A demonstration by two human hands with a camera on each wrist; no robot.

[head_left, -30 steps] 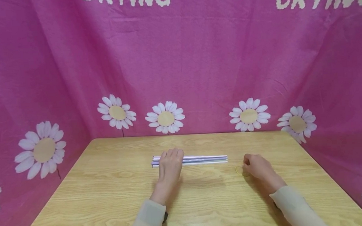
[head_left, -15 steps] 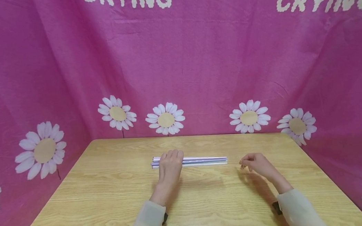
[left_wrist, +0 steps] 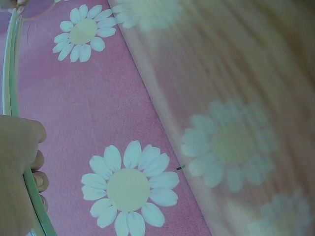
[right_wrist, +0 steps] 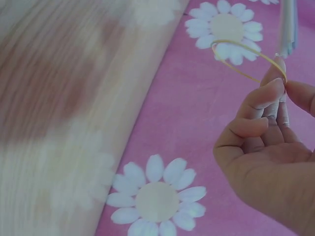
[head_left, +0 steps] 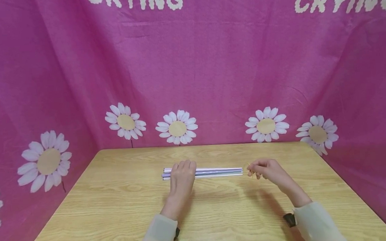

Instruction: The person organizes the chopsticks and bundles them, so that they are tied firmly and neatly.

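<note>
Fingers of the right hand (head_left: pixel 268 169) are pinching a thin yellow rubber band (right_wrist: pixel 244 58): in the right wrist view the thumb and the index fingertip (right_wrist: pixel 275 87) are pressing together on the band, and its loop is standing open above them, while the other fingers are curling loosely toward the palm. In the head view this hand is hovering a little above the wooden table (head_left: pixel 118 198), just beside the right end of a bundle of pale sticks (head_left: pixel 216 171), and it is not touching them.

The left hand (head_left: pixel 181 176) is lying on the left part of the bundle, palm down, with its fingers reaching over the sticks. In the left wrist view the fingertips (left_wrist: pixel 40 181) are curling around the edge of the bundle (left_wrist: pixel 11 64), so they are gripping it against the table. The bundle is lying flat near the middle of the table, running from left to right.

Behind the table a pink cloth with white daisies (head_left: pixel 177 127) is hanging on all sides, with the word CRYING printed at the top.
</note>
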